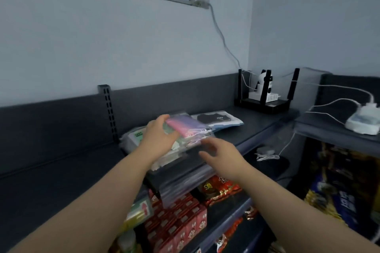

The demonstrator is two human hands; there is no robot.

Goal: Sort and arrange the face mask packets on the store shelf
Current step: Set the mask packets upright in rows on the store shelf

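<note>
A clear packet of pink and purple face masks [186, 127] lies on top of a pile of mask packets [178, 151] on the dark top shelf [257, 127]. My left hand [159, 135] grips the left end of that top packet, fingers curled over its far edge. My right hand [221, 153] hovers just right of the pile, fingers spread and relaxed, holding nothing. A white packet with a green label [133, 136] lies at the pile's left. A packet with a black mask [216, 120] lies flat behind the pile.
A black router [265, 102] with a white camera stands at the shelf's back right. White cables and an adapter [364, 121] lie on the neighbouring shelf. Red snack boxes [178, 226] and bags fill the shelves below. A slotted upright [109, 109] rises left of the pile.
</note>
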